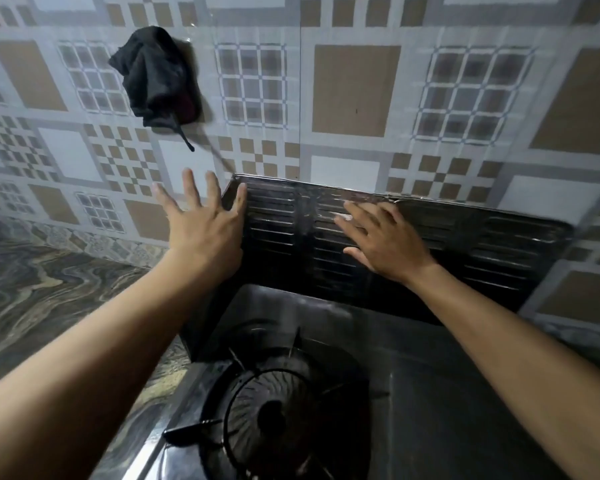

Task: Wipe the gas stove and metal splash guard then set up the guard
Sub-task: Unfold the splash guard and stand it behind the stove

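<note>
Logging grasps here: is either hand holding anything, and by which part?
Nothing is gripped. The left hand, fingers spread, touches the left edge of the metal splash guard; the right hand rests flat against its slatted front.

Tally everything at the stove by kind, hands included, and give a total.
Hands: 2 (left hand, right hand)
Splash guard: 1
Gas stove: 1
Black cloth: 1
Total: 5

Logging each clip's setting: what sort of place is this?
Most likely a home kitchen: a gas stove, a metal splash guard standing behind it, and a tiled wall.
</note>
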A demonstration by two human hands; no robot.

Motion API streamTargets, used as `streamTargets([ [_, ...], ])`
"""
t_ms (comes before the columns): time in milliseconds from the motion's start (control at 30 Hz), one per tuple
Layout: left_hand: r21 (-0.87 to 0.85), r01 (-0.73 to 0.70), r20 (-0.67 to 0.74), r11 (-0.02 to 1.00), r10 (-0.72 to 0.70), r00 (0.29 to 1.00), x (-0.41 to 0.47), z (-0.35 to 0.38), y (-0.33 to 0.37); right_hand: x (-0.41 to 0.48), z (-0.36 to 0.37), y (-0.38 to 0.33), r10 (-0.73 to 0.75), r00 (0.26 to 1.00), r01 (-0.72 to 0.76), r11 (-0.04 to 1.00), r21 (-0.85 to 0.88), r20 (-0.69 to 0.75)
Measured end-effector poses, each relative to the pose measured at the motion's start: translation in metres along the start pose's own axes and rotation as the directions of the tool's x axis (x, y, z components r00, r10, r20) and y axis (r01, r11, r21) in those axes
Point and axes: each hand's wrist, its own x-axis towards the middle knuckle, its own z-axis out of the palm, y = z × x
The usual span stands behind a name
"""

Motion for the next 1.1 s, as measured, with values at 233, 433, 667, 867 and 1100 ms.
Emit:
streamTargets([
  [233, -0.461, -0.204, -0.111, 0.864, 0.172, 0.979, 0.029, 0.031, 0.101, -0.052, -0.004, 0.034, 0.144, 0.967, -0.136, 0.989, -0.049, 0.21],
  [433, -0.5, -0.212, 0.01, 0.84, 0.25, 0.968, 0.063, 0.068, 0.145, -0.062, 0.018, 0.046, 0.117, 0.968, -0.113, 0.993, -0.031, 0.224],
  [667, -0.556, -0.109, 0.11, 0.824, 0.204, 0.973, 0.089, 0.079, 0.165, -0.087, 0.023, 0.059, 0.133, 0.976, -0.129, 0.991, -0.036, 0.173],
  [867, -0.615, -0.138, 0.043, 0.776, 0.208, 0.977, 0.093, 0.089, 0.173, -0.12, 0.036, 0.076, 0.195, 0.948, -0.173, 0.979, -0.106, 0.25],
  [1100, -0.63, -0.124, 0.02, 0.766, 0.175, 0.984, 0.085, 0.087, 0.178, -0.106, 0.022, 0.049, 0.246, 0.927, -0.242, 0.969, -0.049, 0.285],
])
